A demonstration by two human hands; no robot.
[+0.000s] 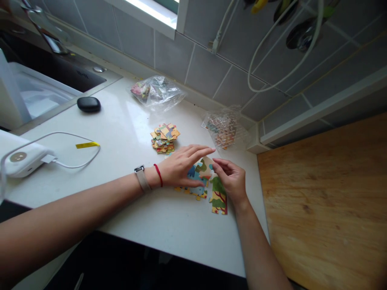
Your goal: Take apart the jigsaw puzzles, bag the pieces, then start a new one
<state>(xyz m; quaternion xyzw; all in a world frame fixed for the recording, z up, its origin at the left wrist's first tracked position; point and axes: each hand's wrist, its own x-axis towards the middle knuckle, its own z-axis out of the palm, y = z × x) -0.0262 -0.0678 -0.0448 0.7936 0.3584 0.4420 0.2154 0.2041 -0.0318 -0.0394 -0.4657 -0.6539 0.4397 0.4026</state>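
Note:
On the white counter lies a partly joined jigsaw puzzle (198,189) in blue, yellow and green. My left hand (184,163) is spread over it, thumb and fingers apart, hiding much of its left side. At its upper right edge, my right hand (231,175) pinches a puzzle piece (212,166) between thumb and forefinger. A joined green strip with a red-brown tree (218,197) lies below my right hand, a narrow gap separating it from the blue section. Just beyond my left hand stands a stacked pile of loose puzzle pieces (165,138).
Two clear plastic bags with pieces, one (159,92) at the back and one (225,127) at right, lie by the tiled wall. A black oval object (88,104) sits near the sink (99,82). A white device (27,161) with a cable is left; a wooden board (326,193) is right.

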